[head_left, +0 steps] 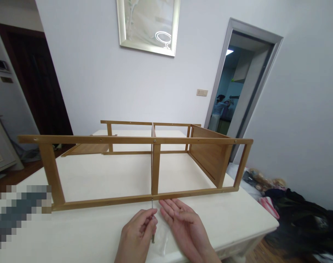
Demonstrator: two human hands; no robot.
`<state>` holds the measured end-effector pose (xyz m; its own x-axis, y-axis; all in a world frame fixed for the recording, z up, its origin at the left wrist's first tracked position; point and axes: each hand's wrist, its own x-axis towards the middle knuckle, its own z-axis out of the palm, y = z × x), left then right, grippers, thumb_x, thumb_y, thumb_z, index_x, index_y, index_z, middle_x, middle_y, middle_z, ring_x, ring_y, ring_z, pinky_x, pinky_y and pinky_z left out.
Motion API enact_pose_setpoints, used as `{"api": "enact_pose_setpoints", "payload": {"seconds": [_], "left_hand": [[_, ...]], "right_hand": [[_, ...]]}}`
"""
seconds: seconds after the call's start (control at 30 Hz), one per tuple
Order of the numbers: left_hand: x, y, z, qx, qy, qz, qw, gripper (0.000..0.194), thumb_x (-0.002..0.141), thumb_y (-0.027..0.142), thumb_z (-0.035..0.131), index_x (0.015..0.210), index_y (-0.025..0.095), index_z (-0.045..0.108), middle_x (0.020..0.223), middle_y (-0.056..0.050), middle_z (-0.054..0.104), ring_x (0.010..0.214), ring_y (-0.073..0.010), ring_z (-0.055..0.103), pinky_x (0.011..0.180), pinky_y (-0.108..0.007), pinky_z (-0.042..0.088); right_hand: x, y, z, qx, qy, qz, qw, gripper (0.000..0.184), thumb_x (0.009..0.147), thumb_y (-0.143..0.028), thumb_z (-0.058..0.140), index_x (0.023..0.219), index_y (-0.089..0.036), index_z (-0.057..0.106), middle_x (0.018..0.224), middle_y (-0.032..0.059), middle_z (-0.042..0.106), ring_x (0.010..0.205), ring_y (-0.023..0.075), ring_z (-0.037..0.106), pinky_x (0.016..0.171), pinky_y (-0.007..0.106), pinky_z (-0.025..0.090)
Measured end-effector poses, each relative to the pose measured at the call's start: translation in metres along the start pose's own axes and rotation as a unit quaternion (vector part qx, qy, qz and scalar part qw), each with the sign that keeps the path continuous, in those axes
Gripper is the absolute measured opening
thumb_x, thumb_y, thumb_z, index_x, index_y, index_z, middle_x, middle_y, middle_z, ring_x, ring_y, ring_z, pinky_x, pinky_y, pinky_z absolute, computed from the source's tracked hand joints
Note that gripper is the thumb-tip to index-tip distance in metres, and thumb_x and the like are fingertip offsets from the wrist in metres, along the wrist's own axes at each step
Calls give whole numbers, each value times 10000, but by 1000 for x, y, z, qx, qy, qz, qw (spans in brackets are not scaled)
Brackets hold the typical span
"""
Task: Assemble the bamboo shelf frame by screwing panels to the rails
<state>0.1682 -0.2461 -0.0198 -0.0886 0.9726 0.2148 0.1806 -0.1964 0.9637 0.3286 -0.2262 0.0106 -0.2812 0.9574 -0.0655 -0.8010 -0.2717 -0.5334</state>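
Observation:
A brown wooden shelf frame (203, 141) lies on its side on a white table (100, 233). My left hand (137, 235) is closed, pinching a thin metal rod that looks like a hex key (152, 205). Its upper tip meets the lower front rail, at the foot of the middle crosspiece. Close by on the right, my right hand (187, 228) is open, palm turned up, with its fingertips against the same rail. A small clear plastic bag (163, 243) lies on the table between my hands.
A loose wooden panel (87, 145) rests at the table's back left. Dark clothes (298, 219) are heaped beyond the right edge. A framed picture (174, 40) hangs on the wall. Through the doorway at right, a person (219, 109) stands in another room.

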Motion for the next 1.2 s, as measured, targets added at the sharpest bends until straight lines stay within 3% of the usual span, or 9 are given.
{"api": "enact_pose_setpoints", "payload": {"seconds": [0.43,0.77,0.97,1.2], "left_hand": [[-2,13,0,90,-5,63,994,325,883,456,544,1019,245,751,850,-89,697,704,-199,639,610,-259,528],[-3,15,-1,107,-6,120,987,291,908,413,508,985,257,741,863,-85,696,806,-220,667,764,-292,540],[-5,8,-1,81,22,44,995,348,883,456,529,1108,224,658,936,-81,696,796,-205,678,716,-288,548],[-7,7,3,31,19,-25,999,294,857,517,546,918,232,587,775,-21,679,687,-176,653,611,-251,514]], "right_hand": [[-1,0,0,1,-2,1,1000,322,549,-36,731,860,-113,691,1101,147,705,1249,334,562,1148,470,316],[-2,0,-1,-1,-2,-6,1000,333,554,-54,731,878,-121,691,1142,159,692,1245,328,565,1144,473,312],[-2,-2,3,-1,1,-1,1000,301,557,-39,746,840,-126,689,1093,134,709,1247,331,563,1145,469,314],[-1,-1,2,0,3,2,1000,313,552,-41,744,853,-116,698,1117,149,705,1242,337,567,1142,473,320]]}}
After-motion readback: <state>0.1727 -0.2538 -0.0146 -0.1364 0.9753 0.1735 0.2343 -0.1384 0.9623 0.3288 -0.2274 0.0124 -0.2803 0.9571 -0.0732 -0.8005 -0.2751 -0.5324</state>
